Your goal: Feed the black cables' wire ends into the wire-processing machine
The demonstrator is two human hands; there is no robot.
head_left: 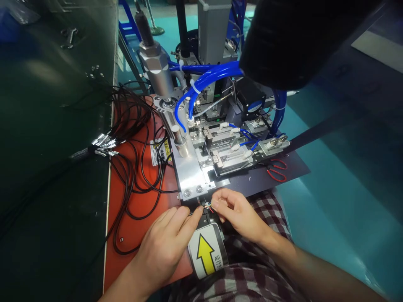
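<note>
At the front of a metal machine (190, 172), several thin coloured wires (208, 205) meet between my two hands. My right hand (234, 209) pinches the wires between thumb and forefinger. From the left, my left hand (166, 235) reaches in with its fingers closed and its fingertips at the wires' other side; what lies under them is hidden. A black cable (154, 191) runs from the left towards that hand. Just below the fingertips is a white label with a yellow arrow (206, 256) on a rounded part.
Black cables (135, 142) lie coiled on the orange board (138, 226), with a bundle of metal-tipped ends (105, 144) at the left. Red-handled scissors (277, 170) rest on the dark plate at right. Blue air hoses (214, 75) arch over the machine. A dark, blurred shape (283, 42) blocks the upper right.
</note>
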